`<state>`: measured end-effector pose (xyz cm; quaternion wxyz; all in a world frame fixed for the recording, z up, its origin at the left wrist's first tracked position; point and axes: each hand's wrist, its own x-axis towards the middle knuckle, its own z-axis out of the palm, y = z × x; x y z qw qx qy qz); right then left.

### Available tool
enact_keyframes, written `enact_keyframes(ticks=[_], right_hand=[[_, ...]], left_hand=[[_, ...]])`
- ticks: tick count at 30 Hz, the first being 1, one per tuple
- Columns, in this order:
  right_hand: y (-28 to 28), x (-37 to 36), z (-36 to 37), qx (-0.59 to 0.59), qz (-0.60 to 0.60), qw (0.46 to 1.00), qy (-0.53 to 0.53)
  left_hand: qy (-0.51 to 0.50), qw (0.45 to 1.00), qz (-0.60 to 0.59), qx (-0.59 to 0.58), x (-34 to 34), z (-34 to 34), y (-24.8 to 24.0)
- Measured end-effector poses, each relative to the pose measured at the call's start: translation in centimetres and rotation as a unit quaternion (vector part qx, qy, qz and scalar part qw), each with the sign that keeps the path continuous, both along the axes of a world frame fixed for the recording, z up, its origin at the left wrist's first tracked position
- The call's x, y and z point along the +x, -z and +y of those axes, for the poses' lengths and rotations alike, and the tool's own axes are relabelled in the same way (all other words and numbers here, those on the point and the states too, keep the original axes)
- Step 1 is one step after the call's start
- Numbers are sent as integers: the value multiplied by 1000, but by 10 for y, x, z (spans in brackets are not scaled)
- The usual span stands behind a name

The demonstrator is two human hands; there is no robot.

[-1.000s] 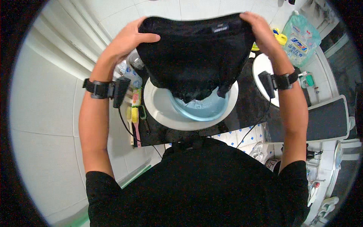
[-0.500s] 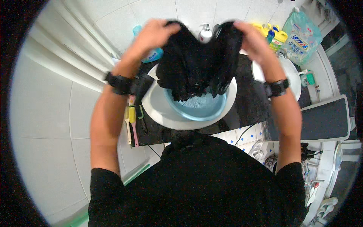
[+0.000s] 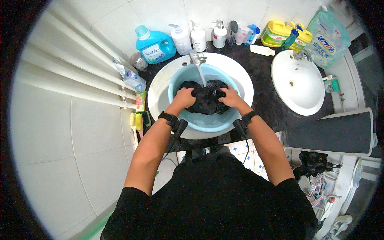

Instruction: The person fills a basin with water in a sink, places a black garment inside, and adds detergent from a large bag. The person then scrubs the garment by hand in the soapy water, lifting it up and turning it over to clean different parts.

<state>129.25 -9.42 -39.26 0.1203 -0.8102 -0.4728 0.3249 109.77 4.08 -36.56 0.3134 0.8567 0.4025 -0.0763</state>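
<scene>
A wet black cloth garment [image 3: 206, 100] lies bunched in a light blue basin [image 3: 208, 125], partly in the water. My left hand [image 3: 184, 98] is closed on the garment's left part, my right hand [image 3: 231, 97] on its right part. Both hands are inside the basin's rim. From the faucet [image 3: 196, 58] a stream of water runs down onto the cloth between them. The basin stands in a white oval sink [image 3: 160, 84]. Whether the bunched garment is a shirt or something else cannot be made out.
Along the wall stand a blue detergent jug [image 3: 154, 48], several pump bottles [image 3: 181, 39] and yellow jugs [image 3: 276, 34]. A second white sink [image 3: 298, 86] lies to the right. Brushes [image 3: 139, 122] rest at the left edge of the black counter [image 3: 262, 92]. A dark panel [image 3: 330, 134] juts in at right.
Both hands have come down from above the sink, lowering the black garment from a raised, hanging position into the basin. The faucet and bottles behind it now show.
</scene>
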Motion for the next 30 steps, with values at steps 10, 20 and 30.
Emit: enact_keyframes(ticks=[10,20,30], right_hand=[[30,-13,55,-206,55,973,-89],[-4,2,19,-123,271,954,-23],[-133,5,16,164,-23,985,-47]], left_hand=[[16,984,-9,-179,-28,16,73],[46,934,122,-333,-25,6,13],[-181,918,-160,-316,-41,43,-10]])
